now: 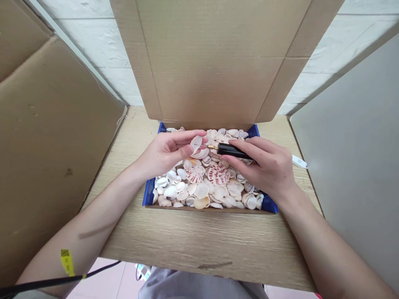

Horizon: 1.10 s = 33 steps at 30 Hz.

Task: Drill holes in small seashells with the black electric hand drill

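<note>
Between the thumb and fingers of my left hand [173, 151] is a small white seashell [196, 143], raised above the box. My right hand [268, 164] grips a black mini hand drill [232, 151] with a brass-coloured chuck. Its thin bit points left and meets the shell's face, though I cannot tell whether it has gone through. Below both hands lies an open cardboard box [212, 210] with blue side flaps, filled with pale shells. Two red-and-white scallop shells [218, 174] stand out near its middle.
The box's tall cardboard lid [215, 62] stands upright behind it. A large cardboard panel [52, 124] walls off the left, a grey panel [352, 137] the right. A white object [299, 161] lies beyond my right hand. A black cable [46, 282] with a yellow tag crosses the lower left.
</note>
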Motion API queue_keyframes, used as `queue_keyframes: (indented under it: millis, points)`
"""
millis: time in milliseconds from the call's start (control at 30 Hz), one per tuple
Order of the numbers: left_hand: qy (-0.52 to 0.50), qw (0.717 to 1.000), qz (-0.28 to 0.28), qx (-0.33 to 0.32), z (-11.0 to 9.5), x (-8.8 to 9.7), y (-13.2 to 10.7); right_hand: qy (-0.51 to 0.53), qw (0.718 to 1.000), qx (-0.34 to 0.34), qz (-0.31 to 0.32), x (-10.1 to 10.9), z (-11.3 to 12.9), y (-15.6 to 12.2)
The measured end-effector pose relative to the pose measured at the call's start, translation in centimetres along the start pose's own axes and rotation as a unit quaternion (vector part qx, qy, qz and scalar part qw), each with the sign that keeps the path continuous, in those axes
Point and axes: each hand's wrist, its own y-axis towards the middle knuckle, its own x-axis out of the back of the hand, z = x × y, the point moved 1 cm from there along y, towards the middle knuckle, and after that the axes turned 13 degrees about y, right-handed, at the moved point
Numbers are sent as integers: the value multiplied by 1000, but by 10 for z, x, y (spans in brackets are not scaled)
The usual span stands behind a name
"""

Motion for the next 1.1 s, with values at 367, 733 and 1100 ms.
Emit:
queue_keyframes:
  millis: [367,733,1100]
  points:
    - [-16,1000,11,-2,2,0,0,9,1000,5,-4,0,0,2]
    - [-17,998,40,36,0,-1,-1,0,1000,6,-9,4,-1,4]
    - [-27,996,52,69,-2,-1,0,-2,999,29,-27,4,1,8]
